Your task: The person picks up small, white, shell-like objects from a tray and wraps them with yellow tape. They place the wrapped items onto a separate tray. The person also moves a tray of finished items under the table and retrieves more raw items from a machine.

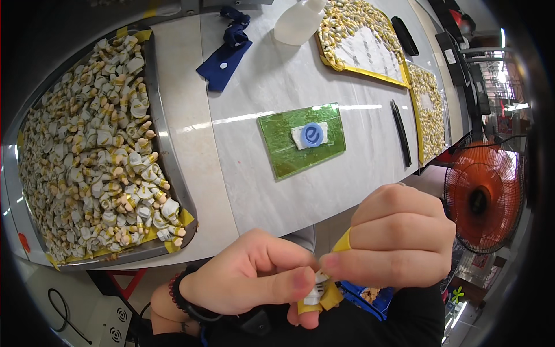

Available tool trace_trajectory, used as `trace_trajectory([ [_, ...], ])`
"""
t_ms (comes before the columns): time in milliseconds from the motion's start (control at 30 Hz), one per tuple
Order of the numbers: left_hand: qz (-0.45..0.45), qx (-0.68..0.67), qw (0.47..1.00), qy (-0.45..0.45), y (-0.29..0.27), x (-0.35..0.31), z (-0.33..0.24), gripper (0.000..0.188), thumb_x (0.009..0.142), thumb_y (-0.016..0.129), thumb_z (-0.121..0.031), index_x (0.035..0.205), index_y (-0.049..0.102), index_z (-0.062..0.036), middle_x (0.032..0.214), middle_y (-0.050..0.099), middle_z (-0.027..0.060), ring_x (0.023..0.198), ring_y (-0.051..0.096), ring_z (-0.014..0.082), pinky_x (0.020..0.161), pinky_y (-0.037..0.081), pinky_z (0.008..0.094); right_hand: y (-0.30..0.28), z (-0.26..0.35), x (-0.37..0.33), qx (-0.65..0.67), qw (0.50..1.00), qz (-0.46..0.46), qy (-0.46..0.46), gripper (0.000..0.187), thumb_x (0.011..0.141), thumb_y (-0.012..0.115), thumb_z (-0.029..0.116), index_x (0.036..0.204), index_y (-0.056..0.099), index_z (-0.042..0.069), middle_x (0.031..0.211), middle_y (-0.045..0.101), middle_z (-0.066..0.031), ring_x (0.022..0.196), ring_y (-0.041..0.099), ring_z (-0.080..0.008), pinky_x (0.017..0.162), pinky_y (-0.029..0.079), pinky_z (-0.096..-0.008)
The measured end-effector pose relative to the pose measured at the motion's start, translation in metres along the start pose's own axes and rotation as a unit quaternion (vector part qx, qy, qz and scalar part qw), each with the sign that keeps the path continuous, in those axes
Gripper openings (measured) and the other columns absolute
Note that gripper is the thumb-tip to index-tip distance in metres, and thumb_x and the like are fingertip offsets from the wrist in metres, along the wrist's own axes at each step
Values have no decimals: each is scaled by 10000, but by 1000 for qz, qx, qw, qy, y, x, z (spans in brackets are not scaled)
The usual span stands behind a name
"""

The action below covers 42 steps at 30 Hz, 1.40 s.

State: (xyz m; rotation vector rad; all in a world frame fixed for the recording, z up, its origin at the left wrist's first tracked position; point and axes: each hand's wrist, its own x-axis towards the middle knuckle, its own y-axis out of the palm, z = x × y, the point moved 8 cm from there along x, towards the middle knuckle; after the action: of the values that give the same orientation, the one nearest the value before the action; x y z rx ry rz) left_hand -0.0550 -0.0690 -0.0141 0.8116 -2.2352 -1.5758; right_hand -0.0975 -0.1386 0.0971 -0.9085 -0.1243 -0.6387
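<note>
Just in front of my body, my left hand (pixel 248 274) is closed, its thumb and fingers pinching a small white figure piece (pixel 314 294) with dark marks and yellow tape on it. My right hand (pixel 399 237) is curled right beside it, the fingertips gripping a strip of yellow tape (pixel 342 243) that sticks up above the piece. Where the tape meets the piece is partly covered by my fingers. To the left, a metal tray (pixel 163 144) is heaped with many similar white, yellow and skin-toned pieces (pixel 92 150).
On the table lie a green slab (pixel 283 150) with a round blue piece (pixel 312 135), a dark blue cloth (pixel 226 63) and a black pen-like tool (pixel 400 133). Farther back are a white bottle (pixel 296 24) and yellow-edged trays (pixel 370 75) of small pieces. An orange fan (pixel 483 196) stands right.
</note>
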Motion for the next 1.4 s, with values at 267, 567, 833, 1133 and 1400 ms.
trace_trajectory([
  [267, 1, -31, 998, 46, 3, -4, -8, 393, 927, 528, -322, 957, 604, 62, 799, 645, 90, 713, 615, 108, 639, 467, 209, -1, 3, 1, -6, 999, -12, -43, 192, 572, 698, 92, 751, 694, 21, 652, 571, -18, 554, 522, -121, 459, 429, -199],
  [567, -17, -32, 999, -14, -3, -3, 4, 380, 929, 528, -289, 991, 596, 80, 822, 648, 113, 714, 626, 124, 651, 480, 216, 1, 2, 1, -7, 999, -9, -33, 171, 613, 682, 84, 765, 689, 5, 664, 581, -35, 553, 548, -130, 456, 436, -202],
  [833, -26, -43, 998, 45, 0, -6, -7, 375, 932, 521, -273, 1002, 595, 89, 804, 650, 116, 703, 625, 126, 646, 477, 213, 1, 1, 1, 4, 1000, -17, -18, 182, 616, 683, 88, 775, 691, 0, 665, 585, -45, 551, 552, -133, 456, 442, -203],
  [1133, -27, -47, 998, 41, -1, -7, -7, 423, 916, 545, -310, 1040, 587, 92, 903, 630, 114, 722, 633, 135, 657, 494, 216, 1, 1, 3, 2, 999, 3, -34, 189, 606, 682, 87, 771, 691, -3, 654, 581, -47, 534, 549, -136, 444, 439, -206],
  [1400, -19, -45, 998, 49, -2, -5, -9, 476, 911, 536, -364, 1049, 579, 90, 932, 627, 123, 751, 628, 135, 679, 502, 230, -2, -1, -6, -14, 994, -64, -92, 173, 600, 688, 79, 754, 686, 0, 645, 575, -39, 528, 539, -131, 433, 427, -205],
])
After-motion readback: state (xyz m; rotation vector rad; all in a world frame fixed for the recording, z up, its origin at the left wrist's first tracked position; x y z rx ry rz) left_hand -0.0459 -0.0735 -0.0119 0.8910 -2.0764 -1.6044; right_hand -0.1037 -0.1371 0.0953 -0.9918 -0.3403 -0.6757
